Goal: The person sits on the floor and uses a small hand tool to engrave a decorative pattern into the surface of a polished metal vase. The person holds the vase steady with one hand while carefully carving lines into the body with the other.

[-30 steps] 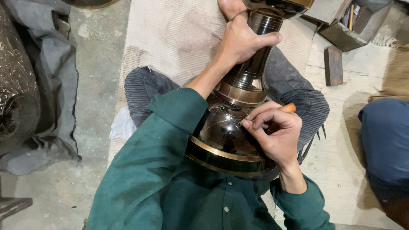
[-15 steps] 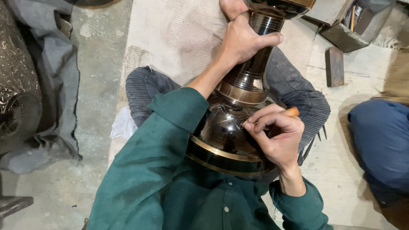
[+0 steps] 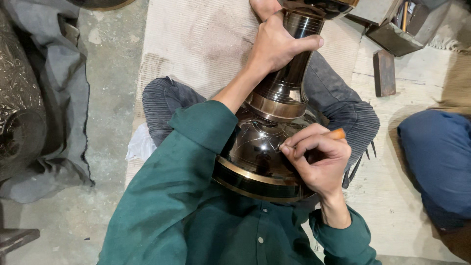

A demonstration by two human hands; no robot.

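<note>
- a large dark metal vase [image 3: 267,147] with brass-coloured bands is laid across the lap of the seated person, its wide body against the green shirt [image 3: 196,221] and its narrow neck pointing away toward the far edge of the woven mat [image 3: 196,44].
- the neck is clenched by the left hand [image 3: 277,44], fingers wrapped fully round it.
- a thin tool with an orange handle [image 3: 336,133] is pinched in the right hand [image 3: 316,159], its tip touching the vase's shoulder, where fine scratched lines show.
- the vase is judged heavy, rigid and polished slick; the neck and the banded rim seem the surest holds.
- a small wooden block [image 3: 384,72] lies near the mat's right edge.
- grey cloth [image 3: 59,108] and an embossed metal vessel [image 3: 17,113] are seen at the left.
- another person's blue-clad leg [image 3: 436,157] is at the right.
</note>
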